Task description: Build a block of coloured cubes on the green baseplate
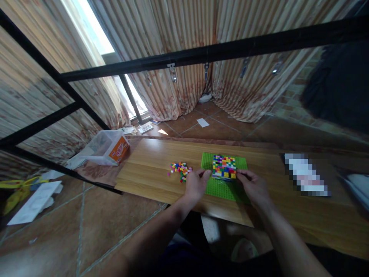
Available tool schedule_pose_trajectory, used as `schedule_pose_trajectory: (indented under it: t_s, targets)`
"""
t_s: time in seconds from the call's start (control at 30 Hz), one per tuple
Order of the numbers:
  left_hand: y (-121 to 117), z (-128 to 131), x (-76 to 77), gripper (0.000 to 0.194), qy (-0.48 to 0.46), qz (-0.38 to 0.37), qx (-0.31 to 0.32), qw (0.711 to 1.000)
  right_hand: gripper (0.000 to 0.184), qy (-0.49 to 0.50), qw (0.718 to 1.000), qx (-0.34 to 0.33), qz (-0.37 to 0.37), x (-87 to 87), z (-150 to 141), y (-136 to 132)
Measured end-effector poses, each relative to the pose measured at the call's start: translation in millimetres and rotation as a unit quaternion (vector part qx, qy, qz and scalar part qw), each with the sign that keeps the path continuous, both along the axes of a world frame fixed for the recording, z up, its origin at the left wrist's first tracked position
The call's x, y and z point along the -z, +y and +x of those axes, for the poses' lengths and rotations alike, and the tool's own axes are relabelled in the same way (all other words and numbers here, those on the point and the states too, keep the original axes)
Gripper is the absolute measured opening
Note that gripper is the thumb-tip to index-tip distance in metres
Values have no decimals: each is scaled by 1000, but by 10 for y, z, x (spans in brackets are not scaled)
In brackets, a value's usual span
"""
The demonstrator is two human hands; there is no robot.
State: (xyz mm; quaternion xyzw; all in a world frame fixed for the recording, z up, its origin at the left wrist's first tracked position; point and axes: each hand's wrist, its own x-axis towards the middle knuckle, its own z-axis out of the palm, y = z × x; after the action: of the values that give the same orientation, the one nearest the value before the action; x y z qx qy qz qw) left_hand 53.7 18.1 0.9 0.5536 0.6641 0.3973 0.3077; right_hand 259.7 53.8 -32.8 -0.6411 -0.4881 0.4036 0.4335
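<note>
A square block of many-coloured toy bricks [224,167] sits on a green studded baseplate [221,190]. At the block's right edge, my right hand [256,188] has its thumb and forefinger closed together, seemingly gripping that side. My left hand [196,186] is at the plate's left edge, between the block and a loose pile of small bricks [179,167]. Its thumb points right toward the block, apart from the bent fingers, which are partly hidden. I see nothing held in it.
The wooden table [150,165] carries the plate and pile. A pixelated flat object [305,175] lies at the right. Left of the table stands a clear plastic box [100,144] with an orange label. A black metal frame [144,69] crosses before the curtains [184,92].
</note>
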Motion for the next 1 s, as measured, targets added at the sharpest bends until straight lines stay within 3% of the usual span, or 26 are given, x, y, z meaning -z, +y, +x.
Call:
schedule_pose_trajectory:
  t_s: [0.13, 0.2, 0.33, 0.6, 0.87, 1.0]
  targets:
    - [-17, -406, 2, 21, 68, 43, -22, 996, 37, 26, 1000, 1, 0, 8, -6, 10]
    - [-6, -638, -10, 22, 151, 30, -44, 987, 37, 27, 1000, 1, -2, 19, -3, 24]
    - [30, -924, -39, 23, 288, -6, -29, 957, 35, 21, 1000, 5, 6, 46, 3, 51]
    - [49, -913, -71, 21, 339, -32, 9, 940, 32, 14, 1000, 7, 20, 62, -1, 56]
    - [46, -929, -71, 30, 311, -24, 43, 949, 35, 10, 1000, 4, 26, 80, -4, 49]
    - [72, -962, -34, 26, 289, -21, 53, 956, 34, 15, 999, 4, 37, 46, -20, 41]
